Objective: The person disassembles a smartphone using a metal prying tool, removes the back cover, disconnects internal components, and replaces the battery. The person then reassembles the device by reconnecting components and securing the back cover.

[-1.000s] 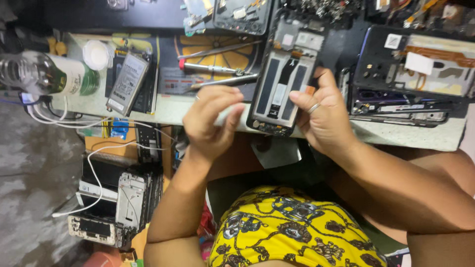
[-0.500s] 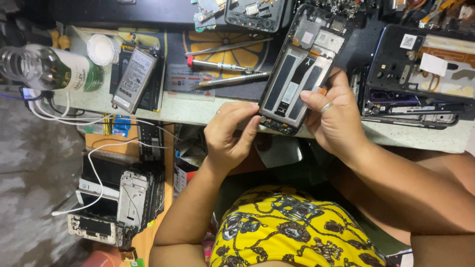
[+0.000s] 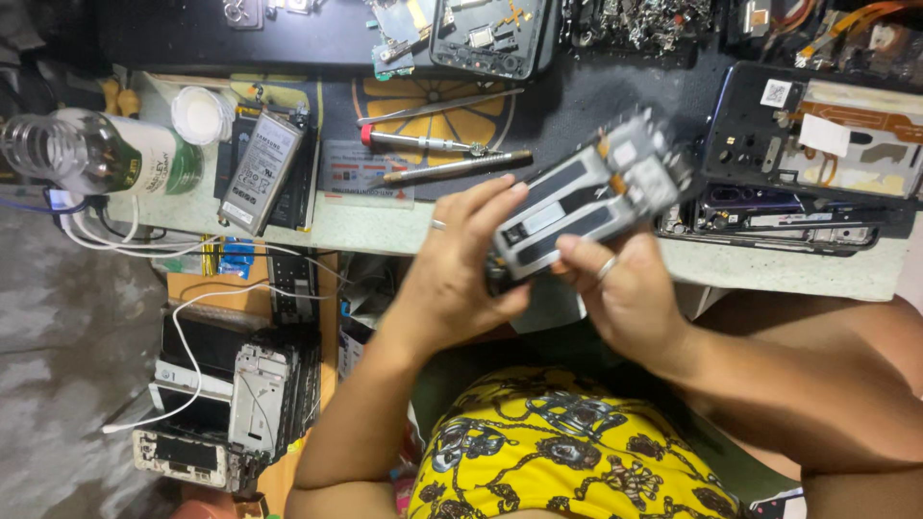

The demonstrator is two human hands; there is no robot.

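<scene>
Far left, a clear ribbed plastic bottle (image 3: 91,154) with a green label lies on its side on the pale speckled worktop (image 3: 769,274), a round white cap (image 3: 200,115) just beside it. Next along, a flat grey battery pack (image 3: 261,171) lies tilted on a dark mat. Below the table edge, a stack of stripped phone bodies (image 3: 240,408) sits tangled in white cables. Moving in, two slim metal screwdrivers (image 3: 433,154) lie side by side on the mat. Now the centre: the left hand (image 3: 461,279) curls its fingers around the lower end of an opened phone chassis (image 3: 577,202), dark frame, silvery shields, blurred at the top. The right hand (image 3: 630,298), ring on, pinches its edge from below, lifted above the table edge.
</scene>
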